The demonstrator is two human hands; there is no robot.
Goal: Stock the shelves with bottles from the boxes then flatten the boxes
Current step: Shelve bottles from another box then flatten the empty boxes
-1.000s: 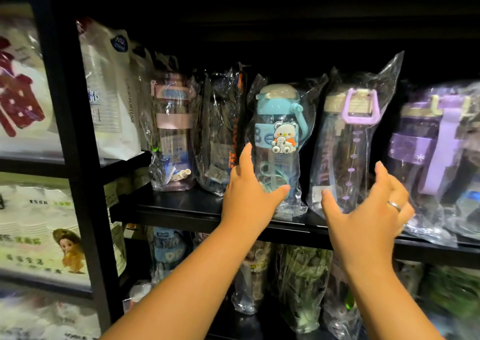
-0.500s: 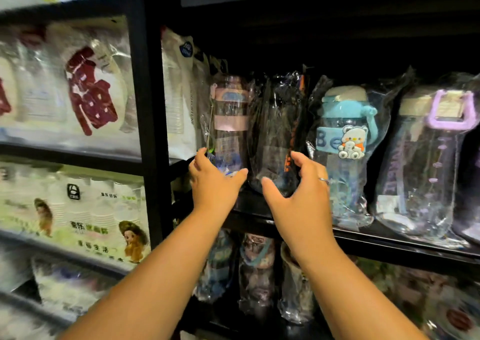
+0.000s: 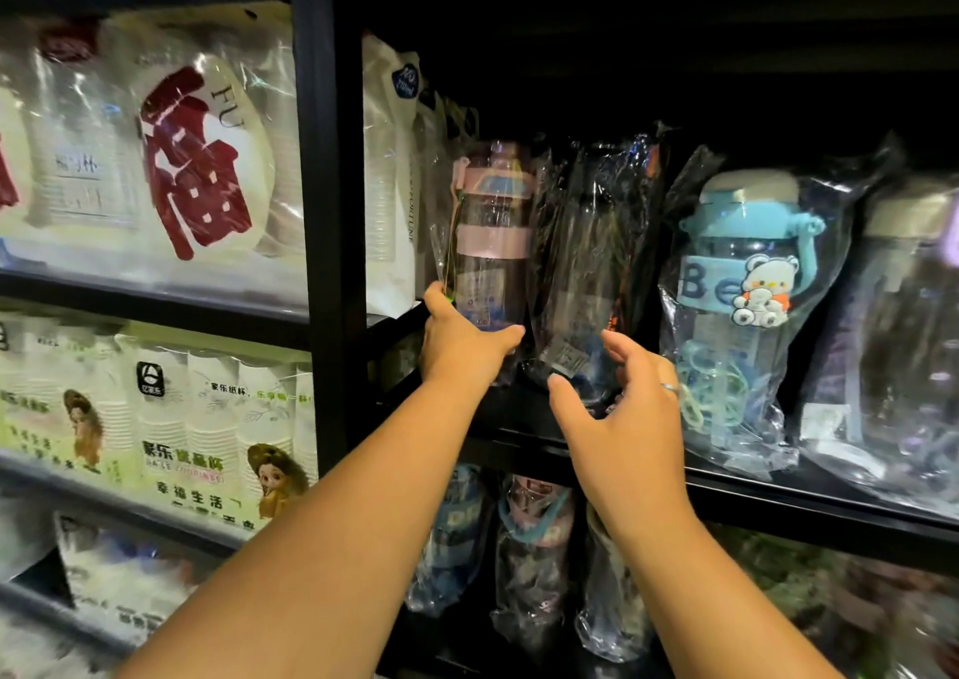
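Note:
A pink-banded bottle (image 3: 493,242) in clear wrap stands at the left end of the black shelf (image 3: 778,497). My left hand (image 3: 462,351) grips its lower part, fingers on its left side and thumb across the front. Beside it stands a dark wrapped bottle (image 3: 591,242). My right hand (image 3: 622,419) hovers at its base with fingers spread and curved; whether they touch the wrap I cannot tell. Further right stand a blue bear bottle (image 3: 742,284) and a purple bottle (image 3: 903,315), both wrapped. No boxes are in view.
A black upright post (image 3: 327,211) borders the shelf on the left, with white bagged packs (image 3: 389,185) leaning just inside it. Packs of paper cups (image 3: 197,159) fill the neighbouring rack. More wrapped bottles (image 3: 534,548) stand on the shelf below.
Both hands shifted left along the shelf from the bear and purple bottles to the pink and dark ones. My left hand now grips the pink bottle.

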